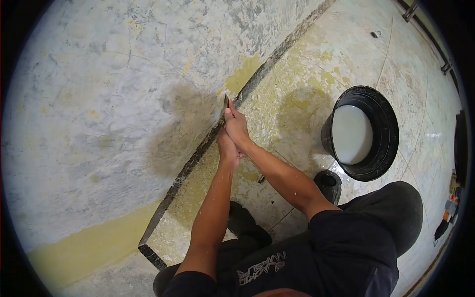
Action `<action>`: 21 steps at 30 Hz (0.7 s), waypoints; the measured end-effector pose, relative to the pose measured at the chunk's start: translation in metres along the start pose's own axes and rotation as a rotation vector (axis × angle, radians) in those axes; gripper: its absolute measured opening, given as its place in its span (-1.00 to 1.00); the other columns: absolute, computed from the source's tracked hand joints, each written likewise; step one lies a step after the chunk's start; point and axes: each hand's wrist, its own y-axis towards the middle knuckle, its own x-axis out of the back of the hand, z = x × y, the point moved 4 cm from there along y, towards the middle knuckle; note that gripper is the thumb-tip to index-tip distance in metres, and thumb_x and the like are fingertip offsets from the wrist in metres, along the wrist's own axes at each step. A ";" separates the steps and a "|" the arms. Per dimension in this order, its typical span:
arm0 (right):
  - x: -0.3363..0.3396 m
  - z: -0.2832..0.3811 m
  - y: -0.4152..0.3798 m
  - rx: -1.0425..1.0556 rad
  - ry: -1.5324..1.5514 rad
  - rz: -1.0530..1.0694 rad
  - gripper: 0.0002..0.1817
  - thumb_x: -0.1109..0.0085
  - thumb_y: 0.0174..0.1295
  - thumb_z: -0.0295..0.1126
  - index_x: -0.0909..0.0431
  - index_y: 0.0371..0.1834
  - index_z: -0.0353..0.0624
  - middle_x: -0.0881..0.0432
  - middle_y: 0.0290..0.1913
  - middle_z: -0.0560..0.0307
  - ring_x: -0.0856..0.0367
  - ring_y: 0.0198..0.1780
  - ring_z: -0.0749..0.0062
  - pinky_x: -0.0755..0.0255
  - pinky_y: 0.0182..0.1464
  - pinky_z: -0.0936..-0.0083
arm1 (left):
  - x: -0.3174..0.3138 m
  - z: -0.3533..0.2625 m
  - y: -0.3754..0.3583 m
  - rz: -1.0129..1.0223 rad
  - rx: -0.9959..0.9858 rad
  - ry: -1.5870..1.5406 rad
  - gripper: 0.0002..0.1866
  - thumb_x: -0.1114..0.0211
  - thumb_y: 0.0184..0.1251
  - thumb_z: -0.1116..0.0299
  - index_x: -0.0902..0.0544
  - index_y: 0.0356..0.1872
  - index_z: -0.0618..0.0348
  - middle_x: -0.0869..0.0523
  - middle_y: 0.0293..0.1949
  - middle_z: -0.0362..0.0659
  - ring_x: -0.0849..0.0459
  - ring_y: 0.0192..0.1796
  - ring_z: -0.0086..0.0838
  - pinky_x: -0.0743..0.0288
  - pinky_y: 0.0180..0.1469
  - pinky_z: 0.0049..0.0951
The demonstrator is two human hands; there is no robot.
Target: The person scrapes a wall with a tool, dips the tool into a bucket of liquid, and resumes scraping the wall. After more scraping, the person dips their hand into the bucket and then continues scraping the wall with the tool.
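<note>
My right hand [237,127] is closed round a scraper [226,102], whose thin blade shows edge-on against the wall just above the dark baseboard. My left hand [228,145] is closed just below, pressed against the heel of my right hand. The scraper's handle is hidden inside the two hands. Beyond the blade, a patch of yellow paint [245,72] clings to the mottled grey-white wall [109,109]. Yellow flakes lie scattered over the wet floor beside the baseboard [190,166].
A black bucket [388,131] of cloudy whitish liquid stands on the floor to my right. A yellow band [94,242] runs along the wall at lower left. Dark footwear [327,184] shows by my knee. Several small items [449,207] lie at the far right edge.
</note>
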 end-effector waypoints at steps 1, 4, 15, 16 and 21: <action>0.000 -0.001 0.001 0.000 0.017 -0.021 -0.42 0.15 0.38 -0.18 -0.20 0.42 -0.22 -0.56 0.07 -0.37 -0.55 0.12 -0.08 -0.35 0.15 0.34 | 0.002 0.000 0.003 0.000 0.008 0.003 -0.54 0.11 0.42 -0.10 -0.50 -0.15 0.12 -0.53 -0.52 -0.24 -0.38 -0.70 -0.56 -0.03 -0.78 -0.48; 0.008 0.007 0.009 0.005 0.052 -0.082 -0.42 0.14 0.37 -0.18 -0.20 0.42 -0.22 -0.56 0.07 -0.37 -0.55 0.12 -0.09 -0.35 0.15 0.34 | -0.003 0.001 0.017 0.053 0.043 0.043 -0.53 0.10 0.41 -0.10 -0.50 -0.14 0.12 -0.53 -0.52 -0.24 -0.38 -0.69 -0.57 -0.02 -0.78 -0.48; 0.004 -0.002 0.003 0.062 -0.018 -0.006 -0.45 0.09 0.37 -0.18 -0.26 0.40 -0.12 -0.60 0.01 -0.34 -0.59 0.02 -0.02 -0.38 0.08 0.38 | -0.004 0.007 0.000 -0.016 -0.036 -0.086 -0.46 0.08 0.40 -0.18 -0.52 -0.10 0.13 -0.56 -0.49 -0.21 -0.39 -0.70 -0.57 -0.06 -0.77 -0.47; 0.002 -0.004 0.002 -0.018 0.066 0.010 -0.46 0.08 0.37 -0.19 -0.27 0.39 -0.10 -0.60 0.02 -0.33 -0.59 0.02 0.01 -0.37 0.08 0.40 | -0.003 0.004 0.003 -0.015 -0.033 -0.077 -0.46 0.08 0.40 -0.18 -0.52 -0.10 0.13 -0.56 -0.49 -0.21 -0.39 -0.70 -0.57 -0.06 -0.77 -0.47; 0.013 0.000 0.011 -0.003 0.053 -0.055 -0.48 0.06 0.40 -0.22 -0.27 0.40 -0.13 -0.53 -0.20 -0.02 -0.46 -0.22 0.32 -0.35 -0.14 0.50 | -0.010 0.012 0.020 0.006 0.031 -0.023 -0.47 0.06 0.39 -0.18 -0.51 -0.06 0.11 -0.55 -0.47 -0.22 -0.41 -0.68 -0.56 -0.07 -0.78 -0.48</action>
